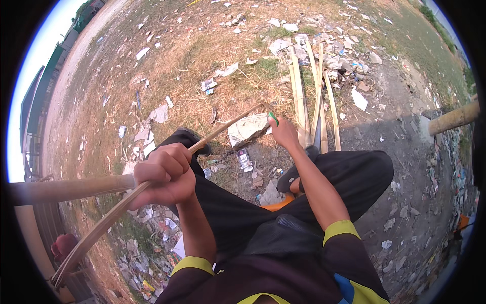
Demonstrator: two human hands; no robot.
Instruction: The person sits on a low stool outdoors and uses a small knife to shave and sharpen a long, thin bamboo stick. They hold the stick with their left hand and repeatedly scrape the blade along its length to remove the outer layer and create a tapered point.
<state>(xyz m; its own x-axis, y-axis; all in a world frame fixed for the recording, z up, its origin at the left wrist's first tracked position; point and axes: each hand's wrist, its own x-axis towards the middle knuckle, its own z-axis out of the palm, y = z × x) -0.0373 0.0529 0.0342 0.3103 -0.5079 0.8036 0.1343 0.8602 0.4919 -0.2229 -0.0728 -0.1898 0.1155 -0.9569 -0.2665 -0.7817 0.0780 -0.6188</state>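
My left hand (169,172) is closed in a fist around a long, thin bundle of split bamboo strips (217,133). The bundle slants from the lower left, where its ends fan apart, to the far middle near my right hand. My right hand (285,131) is closed on a small green object (274,119), mostly hidden by the fingers, so its kind is unclear. Right beside it is the strips' far end, which looks bent. Several split bamboo slats (298,91) lie lengthwise on the ground beyond my right foot, with a grey blade-like piece (317,133) among them.
A bamboo pole (76,190) reaches in from the left to behind my left fist. Another thick pole (453,116) juts in at the right. Paper and plastic litter (245,129) covers the grass and dirt. Something orange (278,204) shows beneath my bent legs.
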